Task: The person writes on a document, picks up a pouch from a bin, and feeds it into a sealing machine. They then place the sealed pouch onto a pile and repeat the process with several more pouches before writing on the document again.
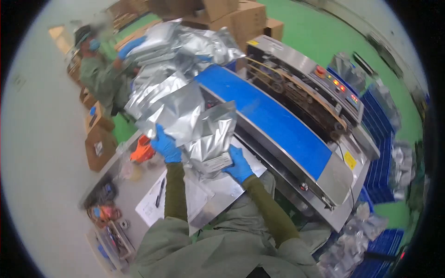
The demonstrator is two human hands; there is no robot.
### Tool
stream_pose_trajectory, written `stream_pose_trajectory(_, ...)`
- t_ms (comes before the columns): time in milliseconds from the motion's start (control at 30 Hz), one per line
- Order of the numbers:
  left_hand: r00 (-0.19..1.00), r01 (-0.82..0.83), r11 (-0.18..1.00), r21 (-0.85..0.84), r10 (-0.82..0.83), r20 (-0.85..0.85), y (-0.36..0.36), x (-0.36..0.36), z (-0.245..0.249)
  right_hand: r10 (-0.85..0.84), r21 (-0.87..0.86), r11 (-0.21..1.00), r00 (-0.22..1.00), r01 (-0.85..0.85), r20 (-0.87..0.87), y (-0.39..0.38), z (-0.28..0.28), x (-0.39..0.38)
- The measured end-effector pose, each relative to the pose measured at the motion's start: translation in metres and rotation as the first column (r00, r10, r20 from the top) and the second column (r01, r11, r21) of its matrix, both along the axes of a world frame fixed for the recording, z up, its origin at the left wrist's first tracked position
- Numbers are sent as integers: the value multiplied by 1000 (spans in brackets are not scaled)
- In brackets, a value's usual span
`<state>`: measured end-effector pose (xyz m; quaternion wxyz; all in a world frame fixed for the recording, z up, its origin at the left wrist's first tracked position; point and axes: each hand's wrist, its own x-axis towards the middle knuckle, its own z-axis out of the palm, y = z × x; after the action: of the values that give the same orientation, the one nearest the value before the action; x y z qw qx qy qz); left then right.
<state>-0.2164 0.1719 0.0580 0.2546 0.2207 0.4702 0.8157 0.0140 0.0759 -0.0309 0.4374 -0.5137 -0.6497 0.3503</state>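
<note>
A shiny silver foil pouch (211,139) with a white label (217,163) near its lower edge is in front of me. My right hand (240,166), in a blue glove, grips its lower right side. On the left, my left hand (166,145), also gloved, holds the silver foil at the lower left; which pouch's edge lies in its fingers is partly hidden. More foil pouches (178,109) overlap just beyond, forming a heap that stretches away to the back.
To the right stands a sealing machine with a blue conveyor belt (264,118) and lit control panel (340,85). Paper (150,204) with a pen (160,192) and an orange tool (143,150) lie left. A co-worker (99,74) handles pouches at back left. Blue crates (375,143) stand right.
</note>
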Motion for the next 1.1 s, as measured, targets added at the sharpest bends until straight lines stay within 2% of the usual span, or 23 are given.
stream_pose_trajectory(33,937,-128,991,-25,113,-332,15,-18,-25,76,59,995,988,-84,132,6,-2,1)
stream_pose_trajectory(67,881,-184,982,-50,142,-452,19,-23,-30,130,96,982,955,-161,267,9,-6,4)
stream_pose_trajectory(100,827,-206,976,-72,134,-546,16,-25,-27,192,97,970,949,-222,250,10,-17,3)
stream_pose_trajectory(133,781,-208,975,-80,117,-614,15,-24,-26,232,102,960,944,-261,236,15,-29,3)
stream_pose_trajectory(167,745,-199,977,-77,100,-660,8,-20,-23,293,108,948,953,-300,77,20,-43,3)
stream_pose_trajectory(233,681,-185,982,-47,94,-727,-9,-16,-9,217,134,953,919,-273,329,14,-27,10)
stream_pose_trajectory(267,651,-184,983,-21,106,-751,-17,-10,0,190,51,973,910,-224,369,11,-10,16)
stream_pose_trajectory(367,585,-112,991,77,128,-801,-30,20,22,26,99,990,833,-96,553,-14,20,30)
stream_pose_trajectory(400,570,-81,990,117,142,-809,-38,30,30,-39,34,999,888,26,459,-30,34,34)
stream_pose_trajectory(500,538,-13,988,154,137,-831,-50,51,47,-221,62,975,969,215,111,-80,28,58)
stream_pose_trajectory(533,524,3,988,158,133,-841,-52,58,52,-253,191,943,960,272,-119,-101,16,75)
stream_pose_trajectory(567,511,21,986,166,132,-849,-54,65,58,-279,-56,960,922,274,-269,-145,51,105)
stream_pose_trajectory(633,496,59,986,158,108,-861,-59,81,68,-562,-105,823,827,559,-2,-212,75,164)
stream_pose_trajectory(667,490,75,984,159,102,-866,-61,86,74,-719,115,690,658,715,222,-234,42,196)
stream_pose_trajectory(700,490,91,981,172,106,-865,-65,93,78,-854,-203,520,513,829,-91,-264,55,229)
stream_pose_trajectory(733,481,115,981,157,84,-873,-69,103,82,-878,-304,403,459,863,138,-300,65,263)
stream_pose_trajectory(767,476,132,979,153,72,-877,-75,111,85,-932,-111,289,306,951,193,-321,53,301)
stream_pose_trajectory(800,482,138,976,169,83,-872,-80,117,90,-912,27,258,234,966,338,-350,44,337)
stream_pose_trajectory(867,481,165,972,170,71,-874,-89,134,100,-945,13,217,206,976,254,-391,66,388)
stream_pose_trajectory(933,460,190,970,151,47,-887,-101,155,107,-950,21,6,-1,1000,312,-418,64,445)
stream_pose_trajectory(1000,453,198,968,154,49,-890,-109,171,114,-941,-95,-147,-110,984,319,-442,49,509)
stream_pose_trajectory(1033,443,204,967,151,46,-895,-112,179,119,-946,-91,-155,-122,984,299,-452,28,539)
stream_pose_trajectory(1100,434,205,968,147,45,-900,-118,190,130,-786,-182,-390,-224,903,576,-464,-20,593)
